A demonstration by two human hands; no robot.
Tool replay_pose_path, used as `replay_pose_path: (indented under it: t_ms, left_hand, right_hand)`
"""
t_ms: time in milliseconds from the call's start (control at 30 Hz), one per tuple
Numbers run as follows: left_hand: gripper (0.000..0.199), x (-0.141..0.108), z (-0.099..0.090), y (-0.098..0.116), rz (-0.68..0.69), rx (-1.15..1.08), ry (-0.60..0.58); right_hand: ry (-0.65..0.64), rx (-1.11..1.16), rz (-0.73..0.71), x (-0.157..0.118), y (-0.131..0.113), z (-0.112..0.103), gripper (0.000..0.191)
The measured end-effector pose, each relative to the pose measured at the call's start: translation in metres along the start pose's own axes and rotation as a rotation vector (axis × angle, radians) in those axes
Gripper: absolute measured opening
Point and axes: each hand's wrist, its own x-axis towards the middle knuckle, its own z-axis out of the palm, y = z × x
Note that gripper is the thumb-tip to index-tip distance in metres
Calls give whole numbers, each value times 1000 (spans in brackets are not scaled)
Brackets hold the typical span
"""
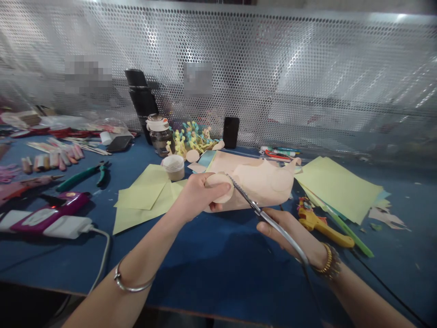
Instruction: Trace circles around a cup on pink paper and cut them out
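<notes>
My blue workbench [218, 291], viewed from its front edge, bears a sheet of peach card [266, 182], pale yellow-green paper sheets [336, 189], green-handled pliers [83, 177], a glass jar [160, 141] and a black flask [139, 102].

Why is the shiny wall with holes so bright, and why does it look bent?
In the head view, the perforated metal panel glares white where light hits it, and wide-angle distortion makes its top edge look bent. Also in the head view, the blue work table shows soft dark shadows.
</notes>
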Motion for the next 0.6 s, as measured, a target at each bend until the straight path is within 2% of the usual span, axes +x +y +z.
replay_pose_path:
  t_ms: [333,600]
  left_hand:
    - [16,-1,-4,6,-26,80,-17]
    - [19,2,-7,-2,-15,147,-39]
  right_hand:
    - [2,-77,9,1,2,-2,60]
    - [16,-149,26,2,2,-4,54]
